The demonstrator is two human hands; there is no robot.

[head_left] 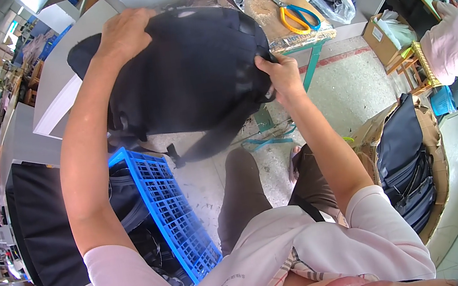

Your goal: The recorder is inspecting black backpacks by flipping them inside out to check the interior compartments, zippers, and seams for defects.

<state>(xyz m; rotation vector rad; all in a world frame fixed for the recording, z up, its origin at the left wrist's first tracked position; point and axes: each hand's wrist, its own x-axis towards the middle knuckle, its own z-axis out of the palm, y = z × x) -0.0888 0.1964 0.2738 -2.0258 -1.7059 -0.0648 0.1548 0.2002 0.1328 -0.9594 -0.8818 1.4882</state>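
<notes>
Head view: the black fabric bag (pixel 190 72) spans both hands, partly hiding the worn tabletop (pixel 257 0). Left hand (pixel 125 36): fingers bent at its upper edge; closure cannot be determined. Right hand (pixel 284 76): thumb and fingers pinch its right edge. Surroundings: yellow-and-blue-handled scissors (pixel 285 10), latticed blue plastic crate (pixel 169 205), cardboard carton (pixel 438 154), speckled floor (pixel 348 76).

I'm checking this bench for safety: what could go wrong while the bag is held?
The scissors lie on the worn tabletop near the black bag, so swinging it might knock them off. The loose black strap hangs near the blue crate and could snag on its edge.
</notes>
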